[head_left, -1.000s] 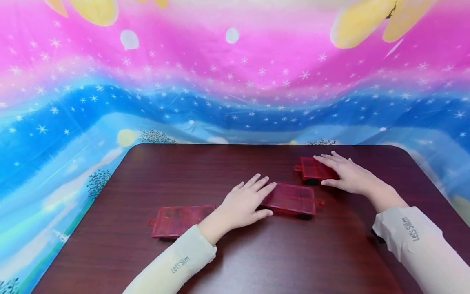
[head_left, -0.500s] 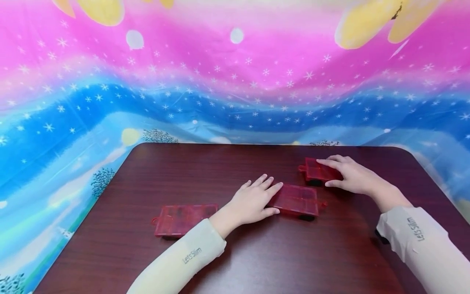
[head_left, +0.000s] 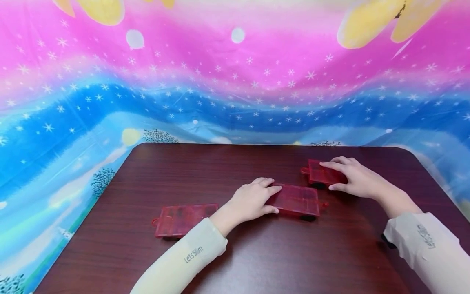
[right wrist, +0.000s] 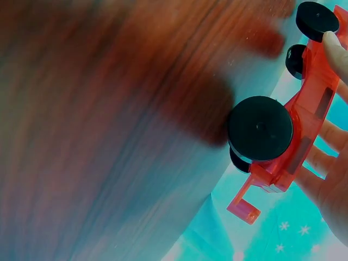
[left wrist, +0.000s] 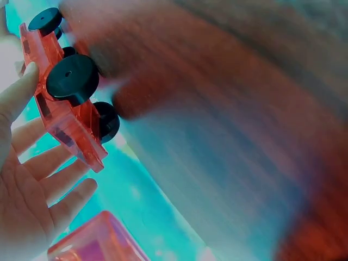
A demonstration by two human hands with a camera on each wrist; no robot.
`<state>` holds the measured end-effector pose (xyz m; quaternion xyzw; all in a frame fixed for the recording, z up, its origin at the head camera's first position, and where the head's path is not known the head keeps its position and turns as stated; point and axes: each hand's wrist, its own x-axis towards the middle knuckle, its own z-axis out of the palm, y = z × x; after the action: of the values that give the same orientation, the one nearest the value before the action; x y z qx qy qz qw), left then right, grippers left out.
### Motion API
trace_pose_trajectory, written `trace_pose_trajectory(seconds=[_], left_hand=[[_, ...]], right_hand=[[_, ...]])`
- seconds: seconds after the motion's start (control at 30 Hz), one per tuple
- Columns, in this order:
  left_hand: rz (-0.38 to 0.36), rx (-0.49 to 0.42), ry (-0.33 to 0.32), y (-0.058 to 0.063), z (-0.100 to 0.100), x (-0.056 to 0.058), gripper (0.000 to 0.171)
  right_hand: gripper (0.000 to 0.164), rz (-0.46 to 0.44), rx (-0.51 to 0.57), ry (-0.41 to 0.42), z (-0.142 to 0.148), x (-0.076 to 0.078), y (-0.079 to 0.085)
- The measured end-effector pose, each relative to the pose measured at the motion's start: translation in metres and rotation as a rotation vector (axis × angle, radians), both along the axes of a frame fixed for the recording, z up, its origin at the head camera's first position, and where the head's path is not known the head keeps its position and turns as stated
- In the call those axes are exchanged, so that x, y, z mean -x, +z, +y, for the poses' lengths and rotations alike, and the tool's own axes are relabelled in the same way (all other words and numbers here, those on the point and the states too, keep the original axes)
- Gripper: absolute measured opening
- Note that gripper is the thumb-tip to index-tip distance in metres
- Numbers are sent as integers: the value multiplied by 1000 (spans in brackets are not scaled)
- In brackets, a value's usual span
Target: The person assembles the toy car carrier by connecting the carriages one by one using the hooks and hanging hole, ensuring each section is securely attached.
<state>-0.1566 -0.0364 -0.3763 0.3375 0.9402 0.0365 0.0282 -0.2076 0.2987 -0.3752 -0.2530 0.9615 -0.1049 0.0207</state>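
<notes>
My left hand [head_left: 253,200] holds the left end of a see-through red toy car base [head_left: 297,200], thumb on the near side, fingers bent over the far side. Black wheels [left wrist: 72,79] show under it in the left wrist view. Farther back and to the right, my right hand [head_left: 361,177] grips a second red car base [head_left: 323,171], covering its right end. A hitch [right wrist: 244,211] sticks out from this one in the right wrist view, beside its big black wheels [right wrist: 261,129]. Both bases are level over the tabletop.
A third red car base [head_left: 183,220] stands at the left, partly hidden behind my left forearm. All are on a dark brown wooden table [head_left: 205,171]. A pink and blue snowflake cloth [head_left: 235,81] hangs behind its far edge.
My left fingers have bent down over their car base. The right hand has drawn its fingers in and shifted slightly right, its car base moving a little with it. The head view has turned slightly.
</notes>
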Motion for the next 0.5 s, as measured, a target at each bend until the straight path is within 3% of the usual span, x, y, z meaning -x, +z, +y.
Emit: trace_pose_trajectory(seconds=[0.5], left_hand=[[-64, -75, 55, 3, -3, 3, 67]], right_hand=[[76, 63, 50, 4, 27, -26, 8]])
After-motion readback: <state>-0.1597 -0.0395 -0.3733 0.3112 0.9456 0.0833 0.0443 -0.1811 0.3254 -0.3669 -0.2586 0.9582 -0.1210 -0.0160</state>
